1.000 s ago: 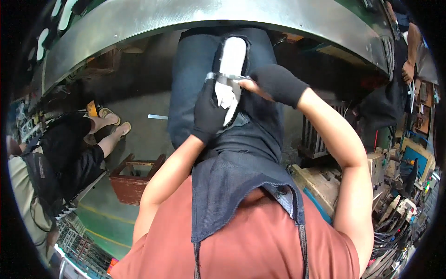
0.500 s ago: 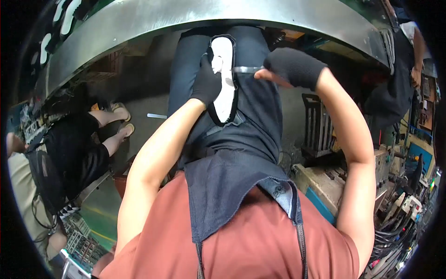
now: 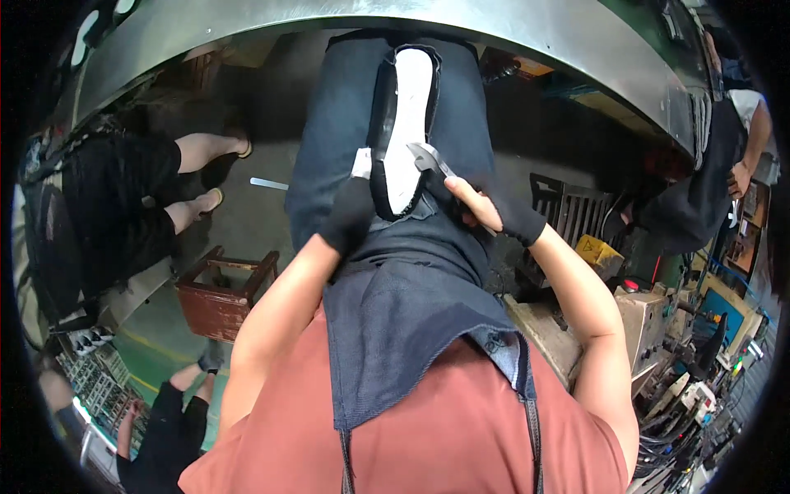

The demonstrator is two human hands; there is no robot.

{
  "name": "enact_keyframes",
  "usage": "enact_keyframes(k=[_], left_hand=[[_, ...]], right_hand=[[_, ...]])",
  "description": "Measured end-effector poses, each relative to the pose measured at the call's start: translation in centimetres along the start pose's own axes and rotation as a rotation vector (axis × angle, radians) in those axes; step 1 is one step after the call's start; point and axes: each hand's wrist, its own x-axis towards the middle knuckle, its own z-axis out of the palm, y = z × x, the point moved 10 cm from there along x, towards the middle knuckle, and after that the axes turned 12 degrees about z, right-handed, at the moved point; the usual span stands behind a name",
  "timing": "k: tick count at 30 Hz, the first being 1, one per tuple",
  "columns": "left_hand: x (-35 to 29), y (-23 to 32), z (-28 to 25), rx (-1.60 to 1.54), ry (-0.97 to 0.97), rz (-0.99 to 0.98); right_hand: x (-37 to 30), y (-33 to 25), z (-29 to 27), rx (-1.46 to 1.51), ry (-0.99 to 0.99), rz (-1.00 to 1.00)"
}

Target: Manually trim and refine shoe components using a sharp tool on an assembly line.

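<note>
Metal tool (image 3: 437, 160) has shifted from right of the shoe piece (image 3: 405, 132) half a second ago to over its white face (image 3: 413, 103); your left hand (image 3: 352, 206) has dropped toward the near end. Your right hand (image 3: 494, 212), gloved: closed round the tool's handle. Left, gloved: at the piece's left edge; grip cannot be told. Hands apart. Piece lies lengthwise on your lap (image 3: 462, 107), white face up.

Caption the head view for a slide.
Right hand holds a metal tool over a white-bottomed black shoe; left hand beside it.
</note>
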Motion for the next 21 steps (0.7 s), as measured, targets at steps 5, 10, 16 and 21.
enact_keyframes(k=[5,10,16,21], left_hand=[[0.0,-3.0,0.1,-0.158,0.161,-0.256],[-0.6,-5.1,1.8,-0.282,0.277,-0.46],[1.7,-2.9,0.1,0.059,0.354,-0.247],[2.4,-2.3,0.5,0.022,0.236,0.022]], right_hand=[[-3.3,-5.8,-1.1,-0.527,0.135,-0.396],[-5.9,-10.5,0.3,-1.013,0.513,-0.514],[-6.5,-9.7,-2.0,-0.663,0.201,-0.395],[-10.9,-16.2,1.5,-0.45,0.149,-0.732]])
